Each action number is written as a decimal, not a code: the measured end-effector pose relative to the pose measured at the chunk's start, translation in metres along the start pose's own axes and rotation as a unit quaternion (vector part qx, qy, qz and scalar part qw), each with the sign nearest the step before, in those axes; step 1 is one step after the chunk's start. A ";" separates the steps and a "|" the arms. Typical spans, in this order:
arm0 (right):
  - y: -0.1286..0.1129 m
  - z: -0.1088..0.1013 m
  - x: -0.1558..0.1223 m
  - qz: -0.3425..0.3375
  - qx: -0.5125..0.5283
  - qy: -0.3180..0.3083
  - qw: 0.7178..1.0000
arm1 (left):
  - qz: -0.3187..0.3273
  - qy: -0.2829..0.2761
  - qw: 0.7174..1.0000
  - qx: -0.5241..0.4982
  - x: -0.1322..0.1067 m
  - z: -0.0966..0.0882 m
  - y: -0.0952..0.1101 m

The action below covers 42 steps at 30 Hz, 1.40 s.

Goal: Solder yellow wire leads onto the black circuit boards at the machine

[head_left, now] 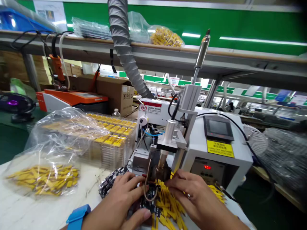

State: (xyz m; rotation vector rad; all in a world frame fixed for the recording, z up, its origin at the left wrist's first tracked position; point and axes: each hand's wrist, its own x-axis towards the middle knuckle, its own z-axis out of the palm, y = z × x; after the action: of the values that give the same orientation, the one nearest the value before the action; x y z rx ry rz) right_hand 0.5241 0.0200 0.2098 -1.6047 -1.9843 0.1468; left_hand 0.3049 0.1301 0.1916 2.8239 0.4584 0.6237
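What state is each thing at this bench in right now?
Small black circuit board: held under the brass tip by the left hand.
Right hand: fingertips beside the board, grip unclear.
Red digital display: lit.
Grey machine screen: looks dark.
Clear plastic bag of yellow parts: slumped, partly filled.

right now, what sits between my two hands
In the head view, a small black circuit board and a wire loop lie between left hand and right hand.

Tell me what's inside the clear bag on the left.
Loose yellow strips heaped at the bottom of the bag; its puffed upper part holds nothing visible. Anything under the heap is covered.
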 end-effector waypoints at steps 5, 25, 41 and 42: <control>0.019 0.023 -0.008 -0.093 0.048 0.088 0.991 | 0.011 0.012 0.999 0.035 -0.006 0.011 -0.004; 0.024 0.036 -0.016 -0.096 0.031 0.078 0.992 | 0.058 0.038 0.993 0.091 -0.012 0.018 -0.005; 0.018 0.031 -0.012 -0.095 0.066 0.094 0.989 | 0.041 0.021 0.975 0.218 -0.003 0.028 -0.012; 0.019 0.032 -0.012 -0.097 0.064 0.091 0.989 | 0.045 0.023 0.971 0.234 -0.004 0.030 -0.012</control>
State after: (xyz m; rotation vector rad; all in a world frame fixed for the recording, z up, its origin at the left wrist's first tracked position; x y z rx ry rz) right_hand 0.5260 0.0222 0.1709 -1.2901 -1.9340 0.0499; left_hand 0.3114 0.1355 0.1604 3.2969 0.5494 0.6736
